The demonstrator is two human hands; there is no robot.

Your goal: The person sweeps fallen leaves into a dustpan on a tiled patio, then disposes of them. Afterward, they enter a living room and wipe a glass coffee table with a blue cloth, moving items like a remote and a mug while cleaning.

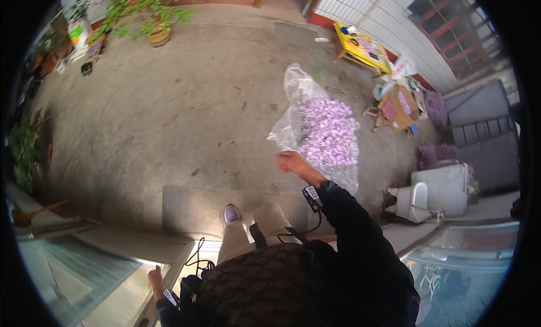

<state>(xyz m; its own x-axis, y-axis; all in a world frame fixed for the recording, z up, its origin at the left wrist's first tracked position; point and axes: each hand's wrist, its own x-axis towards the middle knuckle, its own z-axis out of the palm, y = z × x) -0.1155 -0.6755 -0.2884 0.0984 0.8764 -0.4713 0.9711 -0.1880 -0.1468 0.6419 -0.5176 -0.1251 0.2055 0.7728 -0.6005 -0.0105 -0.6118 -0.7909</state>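
My right hand is raised in front of me, holding nothing, its fingers partly bent and loosely together. From above it overlaps the lower left side of a heap of purple flowers or petals, spread on a clear plastic sheet on the ground. My left hand is low on the left, beside the edge of a glazed door; whether it touches the edge or holds anything cannot be told. A small device with a cable is strapped to my right wrist, and a similar one to my left.
A yellow-topped table and a cardboard box stand at the upper right. A white plastic chair is at the right. Potted plants stand at the upper left. A dark mat lies under my feet, by the doorway.
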